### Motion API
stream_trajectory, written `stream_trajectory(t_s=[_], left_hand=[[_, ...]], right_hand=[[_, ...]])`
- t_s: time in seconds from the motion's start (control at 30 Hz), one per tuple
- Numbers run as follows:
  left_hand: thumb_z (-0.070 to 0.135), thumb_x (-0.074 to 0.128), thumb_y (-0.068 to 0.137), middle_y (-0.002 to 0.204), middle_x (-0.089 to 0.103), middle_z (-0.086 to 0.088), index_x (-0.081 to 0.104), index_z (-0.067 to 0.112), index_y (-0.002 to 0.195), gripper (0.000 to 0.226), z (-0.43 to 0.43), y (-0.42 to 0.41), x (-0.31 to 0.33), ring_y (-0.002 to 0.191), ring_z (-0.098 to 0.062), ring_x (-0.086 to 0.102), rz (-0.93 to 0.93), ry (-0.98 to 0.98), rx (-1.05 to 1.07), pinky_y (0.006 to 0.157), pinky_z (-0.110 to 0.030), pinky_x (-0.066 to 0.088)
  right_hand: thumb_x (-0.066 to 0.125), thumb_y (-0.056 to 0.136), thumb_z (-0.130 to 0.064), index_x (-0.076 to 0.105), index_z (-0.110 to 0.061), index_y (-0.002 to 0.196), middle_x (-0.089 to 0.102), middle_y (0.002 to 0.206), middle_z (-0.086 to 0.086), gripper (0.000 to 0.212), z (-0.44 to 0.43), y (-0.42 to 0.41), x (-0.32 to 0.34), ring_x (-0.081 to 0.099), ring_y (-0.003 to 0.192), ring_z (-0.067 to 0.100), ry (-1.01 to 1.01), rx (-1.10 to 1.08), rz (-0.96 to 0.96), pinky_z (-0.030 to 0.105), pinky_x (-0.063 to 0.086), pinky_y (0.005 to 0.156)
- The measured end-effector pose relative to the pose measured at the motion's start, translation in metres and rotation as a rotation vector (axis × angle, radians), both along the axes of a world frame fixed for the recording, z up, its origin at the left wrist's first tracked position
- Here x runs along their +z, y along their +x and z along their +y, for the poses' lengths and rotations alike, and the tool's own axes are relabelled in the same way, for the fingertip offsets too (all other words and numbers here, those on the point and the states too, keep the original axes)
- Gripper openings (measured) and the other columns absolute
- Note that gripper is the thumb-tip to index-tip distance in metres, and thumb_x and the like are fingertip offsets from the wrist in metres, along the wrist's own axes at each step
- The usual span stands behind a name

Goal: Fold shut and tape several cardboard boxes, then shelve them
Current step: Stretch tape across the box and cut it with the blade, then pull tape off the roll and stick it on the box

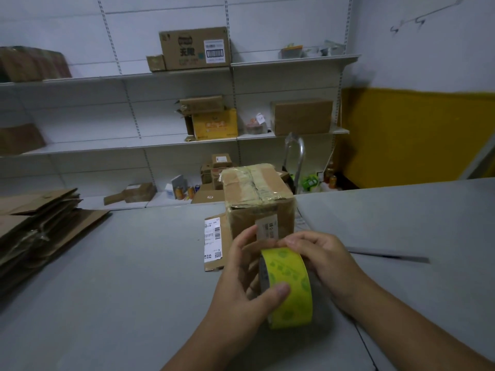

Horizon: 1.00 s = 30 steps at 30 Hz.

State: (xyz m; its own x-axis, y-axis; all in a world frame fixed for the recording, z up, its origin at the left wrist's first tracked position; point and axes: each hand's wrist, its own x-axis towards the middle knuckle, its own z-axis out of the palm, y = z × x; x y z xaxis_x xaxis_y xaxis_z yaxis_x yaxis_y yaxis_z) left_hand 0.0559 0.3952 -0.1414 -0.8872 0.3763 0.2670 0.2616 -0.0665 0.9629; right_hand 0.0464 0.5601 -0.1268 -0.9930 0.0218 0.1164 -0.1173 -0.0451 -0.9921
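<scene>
A closed cardboard box (257,194) with old tape across its top stands on the grey table (134,277), just beyond my hands. A yellow roll of tape (290,287) is held upright in front of it. My left hand (241,279) grips the roll from the left, thumb on its outer face. My right hand (324,258) holds the roll from the right, its fingers at the top edge of the tape, close to the box's front face. A flattened carton with a shipping label (213,241) lies under the box at its left.
A pile of flattened cardboard (37,226) lies at the table's left. White wall shelves (160,141) behind the table carry several boxes, one a yellow box (215,124). A metal trolley handle (296,159) rises behind the box. A dark thin strip (388,255) lies on the table at right.
</scene>
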Motion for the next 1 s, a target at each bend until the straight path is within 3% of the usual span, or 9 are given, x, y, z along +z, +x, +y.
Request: stream_trajectory(t_s=[0.13,0.2,0.3,0.37,0.5,0.67,0.73,0.83,1.0], left_hand=[[0.024,0.074,0.074,0.109,0.070,0.006,0.050,0.031,0.119,0.052,0.008,-0.002,0.010,0.102,-0.007,0.065,-0.114,0.166,0.081,0.074,-0.018,0.054],[0.022,0.071,0.065,0.107,0.069,0.000,0.053,0.026,0.115,0.053,0.010,-0.009,0.028,0.096,-0.008,0.068,-0.145,0.115,0.106,0.074,-0.020,0.056],[0.038,0.073,0.060,0.103,0.069,0.006,0.059,0.027,0.114,0.057,0.009,-0.026,0.061,0.092,-0.003,0.067,-0.015,-0.390,-0.028,0.081,-0.020,0.056],[0.043,0.074,0.069,0.096,0.069,0.013,0.066,0.033,0.105,0.039,0.012,-0.036,0.078,0.088,0.001,0.064,0.141,-0.739,-0.117,0.079,-0.020,0.055],[0.039,0.070,0.078,0.079,0.064,0.018,0.074,0.030,0.094,0.019,0.021,-0.044,0.090,0.076,0.003,0.060,0.383,-0.972,-0.102,0.062,-0.009,0.050],[0.035,0.068,0.083,0.075,0.071,0.009,0.076,0.025,0.088,0.013,0.015,-0.043,0.081,0.068,-0.006,0.063,0.400,-0.927,0.050,0.065,-0.026,0.055],[0.032,0.070,0.082,0.070,0.071,0.010,0.077,0.025,0.083,0.010,0.009,-0.042,0.082,0.068,-0.006,0.064,0.330,-0.854,0.096,0.064,-0.026,0.056],[0.028,0.070,0.082,0.070,0.072,0.007,0.076,0.026,0.079,0.007,0.003,-0.037,0.088,0.068,-0.006,0.067,0.203,-0.662,0.105,0.064,-0.021,0.057],[0.023,0.069,0.082,0.070,0.073,0.007,0.075,0.024,0.077,0.009,0.006,-0.033,0.088,0.071,-0.004,0.068,0.185,-0.481,0.183,0.069,-0.019,0.056]], right_hand=[[0.061,0.085,-0.004,0.074,-0.009,0.072,0.071,0.078,0.013,0.019,0.002,0.004,-0.001,0.066,0.075,0.021,-0.024,-0.083,0.072,0.027,0.054,0.066],[0.059,0.086,-0.003,0.073,-0.013,0.071,0.072,0.076,0.010,0.023,0.002,0.008,0.001,0.066,0.073,0.016,0.049,-0.102,0.135,0.023,0.054,0.065],[0.060,0.085,-0.002,0.072,-0.020,0.068,0.070,0.074,0.006,0.027,0.002,0.009,0.000,0.064,0.068,0.008,0.143,-0.117,0.200,0.019,0.052,0.061],[0.059,0.086,-0.002,0.071,-0.022,0.068,0.069,0.073,0.004,0.030,0.004,0.009,-0.001,0.063,0.069,0.005,0.172,-0.106,0.212,0.018,0.052,0.062],[0.057,0.092,-0.020,0.072,-0.023,0.070,0.068,0.069,0.003,0.027,0.007,0.013,-0.003,0.062,0.066,0.007,0.185,-0.065,0.188,0.020,0.050,0.059],[0.034,0.084,-0.069,0.066,-0.021,0.086,0.063,0.080,-0.008,0.058,0.012,0.017,-0.006,0.058,0.074,-0.001,0.552,-0.211,0.175,0.021,0.046,0.067],[0.036,0.075,-0.071,0.065,-0.022,0.085,0.065,0.083,-0.008,0.058,0.017,0.026,-0.003,0.058,0.075,-0.002,0.469,-0.263,0.152,0.018,0.046,0.065],[0.052,0.070,-0.075,0.066,-0.027,0.078,0.063,0.066,-0.007,0.051,0.018,0.038,-0.002,0.055,0.060,0.001,0.296,-0.023,0.156,0.018,0.042,0.056],[0.055,0.048,-0.088,0.069,-0.036,0.070,0.067,0.063,-0.001,0.059,0.025,0.032,0.007,0.058,0.055,0.001,0.514,0.128,0.178,0.018,0.044,0.055]])
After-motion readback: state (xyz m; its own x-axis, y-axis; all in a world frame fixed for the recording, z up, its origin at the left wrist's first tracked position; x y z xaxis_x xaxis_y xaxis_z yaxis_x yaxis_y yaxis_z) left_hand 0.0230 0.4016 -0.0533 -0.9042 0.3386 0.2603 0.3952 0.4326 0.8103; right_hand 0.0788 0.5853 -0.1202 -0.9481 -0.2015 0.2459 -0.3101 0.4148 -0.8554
